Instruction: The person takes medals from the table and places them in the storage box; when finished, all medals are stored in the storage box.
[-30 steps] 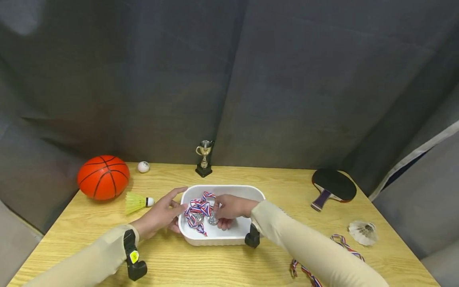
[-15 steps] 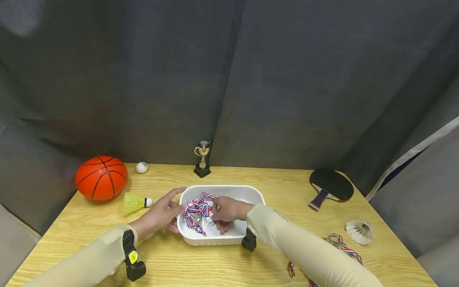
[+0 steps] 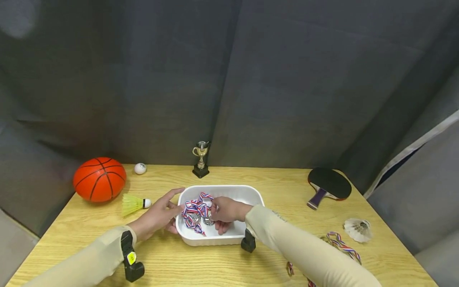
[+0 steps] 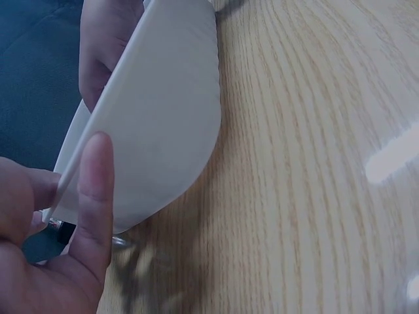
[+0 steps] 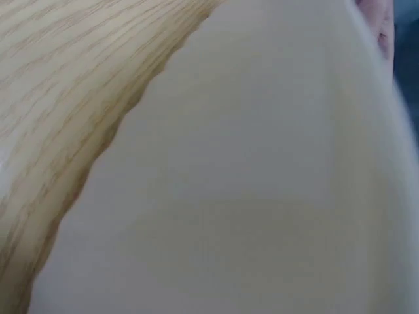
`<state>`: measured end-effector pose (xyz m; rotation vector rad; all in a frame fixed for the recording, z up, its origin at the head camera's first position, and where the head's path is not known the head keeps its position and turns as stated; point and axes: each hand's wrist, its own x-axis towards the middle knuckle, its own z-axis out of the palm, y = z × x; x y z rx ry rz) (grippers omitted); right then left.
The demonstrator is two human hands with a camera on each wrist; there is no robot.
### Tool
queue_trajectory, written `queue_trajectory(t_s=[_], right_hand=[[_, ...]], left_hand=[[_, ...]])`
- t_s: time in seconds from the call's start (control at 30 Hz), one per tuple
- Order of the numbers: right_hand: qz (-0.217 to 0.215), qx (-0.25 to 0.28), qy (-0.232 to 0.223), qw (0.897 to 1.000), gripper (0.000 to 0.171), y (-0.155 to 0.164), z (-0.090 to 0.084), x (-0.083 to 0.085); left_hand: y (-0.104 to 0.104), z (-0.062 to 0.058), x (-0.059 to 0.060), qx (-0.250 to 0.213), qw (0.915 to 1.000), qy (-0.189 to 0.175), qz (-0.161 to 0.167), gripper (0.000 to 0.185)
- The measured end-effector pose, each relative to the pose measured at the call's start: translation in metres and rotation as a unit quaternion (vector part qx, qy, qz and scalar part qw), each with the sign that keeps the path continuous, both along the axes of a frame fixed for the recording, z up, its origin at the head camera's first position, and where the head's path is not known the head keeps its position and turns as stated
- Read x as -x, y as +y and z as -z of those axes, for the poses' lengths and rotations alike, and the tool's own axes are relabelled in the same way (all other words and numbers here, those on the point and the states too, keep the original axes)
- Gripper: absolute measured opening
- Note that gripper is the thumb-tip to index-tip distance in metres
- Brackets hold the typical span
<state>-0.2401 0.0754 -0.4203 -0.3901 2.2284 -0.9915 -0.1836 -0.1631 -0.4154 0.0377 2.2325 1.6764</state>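
Inside a white plastic basin (image 3: 215, 241) lie silver medals with red, white and blue ribbons, bunched at its left end. My left hand (image 3: 155, 217) grips the basin's left rim; the left wrist view shows a straight finger (image 4: 96, 190) along the outer wall and the rim between the digits. My right hand (image 3: 229, 210) reaches in from the right, its thumb and fingertips pinching the edge of a silver medal (image 3: 208, 220). Left of it lies another silver medal (image 3: 194, 219), partly under ribbon. The basin's wall (image 5: 216, 170) fills most of the right wrist view.
Along the back stand a basketball (image 3: 99, 179), a small white ball (image 3: 140, 168) and a trophy cup (image 3: 201, 159). A yellow shuttlecock (image 3: 135, 203) lies left. At right are a table tennis bat (image 3: 329, 184), a feather shuttlecock (image 3: 358, 230) and more medal ribbons (image 3: 342, 245), partly behind the right sleeve.
The whole head view has shifted slightly left. My right hand has moved a little left within the basin, with the medal at its fingertips. The left hand keeps its grip on the rim.
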Motion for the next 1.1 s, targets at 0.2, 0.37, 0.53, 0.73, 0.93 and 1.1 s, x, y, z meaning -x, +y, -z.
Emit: queue_trajectory(t_s=[0.2,0.37,0.53,0.73,0.93,1.1], right_hand=[[-0.003,-0.011,0.009,1.0,0.012,-0.001,0.0,0.0],[-0.014,-0.018,0.019,1.0,0.011,-0.002,-0.003,0.0],[-0.039,-0.033,0.052,0.997,0.009,0.003,-0.012,-0.002],[-0.069,-0.021,0.107,0.992,0.007,0.023,-0.038,-0.002],[-0.068,0.056,0.062,0.994,0.014,0.065,-0.067,-0.005],[-0.043,0.097,0.045,0.993,0.019,0.117,-0.079,-0.01]], left_hand=[[0.0,0.0,0.001,-0.005,1.0,0.005,0.001,0.062],[0.0,0.003,0.002,-0.005,0.9999,0.011,0.002,0.063],[0.0,0.003,0.002,-0.004,0.9999,0.013,0.007,0.064],[0.0,0.001,0.002,-0.001,0.9999,0.009,0.006,0.063],[-0.002,0.001,0.002,0.0,1.0,0.009,0.002,0.062],[-0.002,0.001,0.002,0.001,1.0,0.004,0.003,0.063]])
